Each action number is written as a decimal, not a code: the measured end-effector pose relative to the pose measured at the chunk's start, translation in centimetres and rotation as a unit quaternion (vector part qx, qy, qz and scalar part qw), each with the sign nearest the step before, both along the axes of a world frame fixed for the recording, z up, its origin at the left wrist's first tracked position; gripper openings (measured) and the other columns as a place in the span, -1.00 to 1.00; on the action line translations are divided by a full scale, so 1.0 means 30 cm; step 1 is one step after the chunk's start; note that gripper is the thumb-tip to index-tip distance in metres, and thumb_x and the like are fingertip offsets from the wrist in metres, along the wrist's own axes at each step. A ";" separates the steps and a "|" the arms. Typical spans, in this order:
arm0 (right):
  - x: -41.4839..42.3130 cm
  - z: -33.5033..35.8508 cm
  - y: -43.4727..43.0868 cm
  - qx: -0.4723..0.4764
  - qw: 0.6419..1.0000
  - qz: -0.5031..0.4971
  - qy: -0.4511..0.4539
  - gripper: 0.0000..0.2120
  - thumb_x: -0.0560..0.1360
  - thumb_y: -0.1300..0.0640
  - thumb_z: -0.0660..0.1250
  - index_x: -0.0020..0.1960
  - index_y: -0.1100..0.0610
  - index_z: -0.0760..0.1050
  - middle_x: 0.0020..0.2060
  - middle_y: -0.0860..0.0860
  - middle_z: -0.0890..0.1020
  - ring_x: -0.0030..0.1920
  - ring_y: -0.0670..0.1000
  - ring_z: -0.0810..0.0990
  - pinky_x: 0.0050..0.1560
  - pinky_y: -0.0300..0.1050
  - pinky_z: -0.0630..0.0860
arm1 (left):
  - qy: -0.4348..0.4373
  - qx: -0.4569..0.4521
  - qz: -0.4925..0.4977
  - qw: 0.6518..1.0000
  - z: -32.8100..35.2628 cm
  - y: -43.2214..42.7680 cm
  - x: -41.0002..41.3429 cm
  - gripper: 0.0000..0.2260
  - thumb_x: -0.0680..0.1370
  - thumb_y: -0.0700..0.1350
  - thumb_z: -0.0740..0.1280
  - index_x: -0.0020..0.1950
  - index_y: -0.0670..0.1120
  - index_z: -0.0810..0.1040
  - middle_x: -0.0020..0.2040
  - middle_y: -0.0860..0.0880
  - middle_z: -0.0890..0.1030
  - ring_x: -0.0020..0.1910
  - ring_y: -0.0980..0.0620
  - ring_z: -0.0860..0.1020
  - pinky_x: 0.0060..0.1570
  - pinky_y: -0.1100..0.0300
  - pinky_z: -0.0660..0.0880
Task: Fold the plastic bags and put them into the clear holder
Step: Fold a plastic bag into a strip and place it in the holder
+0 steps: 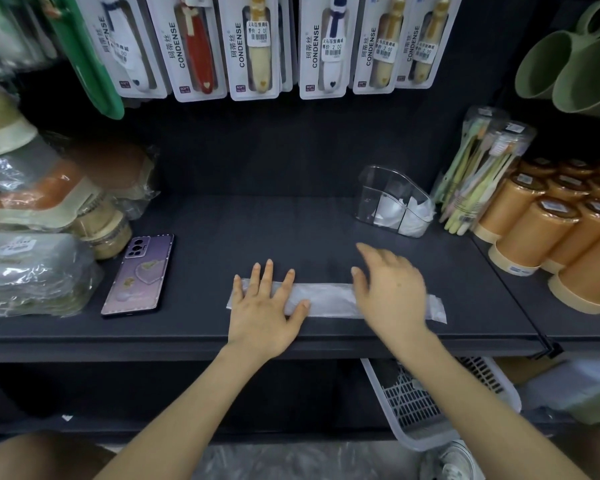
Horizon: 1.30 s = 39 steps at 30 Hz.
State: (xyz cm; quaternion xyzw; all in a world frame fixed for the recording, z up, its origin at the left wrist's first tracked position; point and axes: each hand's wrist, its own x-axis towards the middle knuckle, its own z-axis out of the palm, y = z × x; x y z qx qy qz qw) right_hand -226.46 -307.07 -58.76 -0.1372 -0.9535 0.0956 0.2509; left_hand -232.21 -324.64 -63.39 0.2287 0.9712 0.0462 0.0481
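My left hand (264, 306) lies flat on the folded plastic bag (329, 301); my right hand (388, 292) is spread, empty. The bag looks flimsy and slippery, so I'd pinch an end.

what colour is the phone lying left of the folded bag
Purple-pink, with a heart-shaped patch on its back; the phone shows best in the head view.

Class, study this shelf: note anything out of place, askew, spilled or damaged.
The purple phone lies slanted on the dark shelf, apparently a personal item among packaged goods. The folded bag strip lies flat under the left hand; nothing looks spilled or damaged.
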 end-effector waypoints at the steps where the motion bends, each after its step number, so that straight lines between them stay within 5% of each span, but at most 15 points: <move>1: 0.000 -0.014 -0.036 0.055 0.998 0.035 0.017 -0.64 0.46 0.10 0.22 0.19 0.17 0.57 -0.01 0.13 0.66 -0.01 0.22 0.63 0.04 0.12 0.54 | -0.003 0.001 0.000 1.000 0.002 0.001 0.001 -0.20 0.37 0.38 -0.42 0.57 0.13 -0.15 0.58 -0.09 -0.20 0.55 -0.07 -0.25 0.49 -0.12 -0.28; 4: -0.010 -0.072 -0.123 0.116 0.973 0.157 -0.124 -0.56 0.52 0.09 0.24 0.38 0.15 0.43 0.35 0.14 0.48 0.38 0.15 0.42 0.44 0.22 0.12 | -0.007 0.003 -0.002 1.000 0.007 -0.001 0.005 -0.14 0.29 0.40 -0.44 0.57 0.14 -0.16 0.58 -0.09 -0.21 0.55 -0.06 -0.27 0.49 -0.13 -0.29; 7: 0.004 -0.108 -0.078 0.051 0.947 0.145 -0.282 -0.34 0.53 -0.17 -0.37 0.57 0.01 -0.07 0.56 -0.02 -0.01 0.56 -0.02 -0.10 0.47 0.08 -0.32 | -0.008 -0.002 0.000 1.000 0.011 -0.001 0.003 -0.16 0.32 0.41 -0.41 0.57 0.14 -0.16 0.58 -0.10 -0.21 0.55 -0.07 -0.26 0.48 -0.13 -0.28; 11: 0.084 -0.134 0.086 0.043 0.956 0.076 -0.281 -0.18 0.35 -0.25 -0.56 0.57 -0.05 -0.19 0.56 -0.11 -0.10 0.54 -0.07 -0.19 0.48 0.08 -0.32 | -0.012 -0.020 0.002 1.000 0.013 0.002 -0.002 -0.36 0.54 0.37 -0.19 0.57 0.15 -0.19 0.58 -0.10 -0.22 0.55 -0.08 -0.27 0.48 -0.15 -0.28; 16: 0.155 -0.098 0.198 0.033 0.955 -0.003 -0.295 0.09 0.17 -0.37 -0.79 0.57 -0.03 -0.14 0.56 -0.06 -0.06 0.55 -0.01 -0.14 0.48 0.10 -0.28 | -0.009 -0.027 0.000 1.000 0.013 0.001 -0.001 -0.33 0.51 0.39 -0.24 0.56 0.16 -0.19 0.58 -0.10 -0.22 0.55 -0.09 -0.26 0.48 -0.15 -0.27; 19: 0.105 -0.065 0.082 0.042 0.972 0.043 -0.229 -0.10 0.39 -0.29 -0.62 0.57 0.04 -0.04 0.56 0.03 0.06 0.56 0.06 -0.04 0.47 0.08 -0.30 | -0.002 -0.022 0.001 1.000 0.008 0.002 -0.004 -0.19 0.34 0.43 -0.41 0.56 0.17 -0.19 0.58 -0.10 -0.21 0.55 -0.09 -0.26 0.48 -0.15 -0.27; 23: 0.062 -0.120 -0.059 0.057 0.955 0.148 -0.250 -0.07 0.34 -0.25 -0.67 0.57 0.01 -0.05 0.56 0.01 0.03 0.56 0.03 -0.09 0.46 0.09 -0.37 | -0.014 -0.014 0.005 1.000 0.010 0.001 -0.003 -0.13 0.28 0.45 -0.41 0.56 0.17 -0.17 0.58 -0.09 -0.21 0.55 -0.07 -0.26 0.48 -0.14 -0.27; 31: 0.176 -0.112 0.214 0.013 0.962 0.053 -0.267 -0.07 0.34 -0.35 -0.61 0.57 -0.03 -0.03 0.55 -0.09 0.09 0.55 -0.07 -0.02 0.50 0.08 -0.21 | -0.007 -0.025 0.000 1.000 0.006 0.000 -0.006 -0.32 0.51 0.41 -0.20 0.57 0.15 -0.19 0.58 -0.09 -0.21 0.55 -0.07 -0.26 0.49 -0.15 -0.26; 34: 0.179 -0.087 0.255 0.007 0.989 -0.003 -0.150 -0.32 0.53 -0.22 -0.13 0.44 0.16 0.35 0.27 0.12 0.55 0.28 0.17 0.49 0.35 0.18 0.27 | -0.007 -0.026 -0.014 1.000 0.012 -0.006 -0.014 -0.25 0.43 0.44 -0.29 0.56 0.14 -0.20 0.58 -0.09 -0.21 0.55 -0.07 -0.26 0.48 -0.14 -0.28; 36: 0.178 -0.083 0.283 0.025 0.989 -0.023 -0.142 -0.57 0.51 -0.07 0.24 0.24 0.18 0.55 0.07 0.11 0.62 0.09 0.22 0.54 0.15 0.11 0.38 | -0.016 -0.024 -0.022 0.999 0.018 -0.014 -0.027 -0.15 0.33 0.48 -0.37 0.57 0.13 -0.20 0.58 -0.10 -0.21 0.55 -0.07 -0.27 0.48 -0.14 -0.31; 39: 0.188 -0.047 0.275 -0.054 0.981 -0.023 -0.184 -0.85 0.45 0.01 0.40 -0.06 0.07 0.63 -0.02 0.05 0.56 0.04 0.15 0.50 0.07 0.01 0.39 | 0.030 0.008 -0.011 0.999 0.039 -0.023 -0.054 -0.08 0.30 0.48 -0.27 0.58 0.07 -0.03 0.58 -0.17 -0.05 0.56 -0.17 -0.12 0.45 -0.15 -0.30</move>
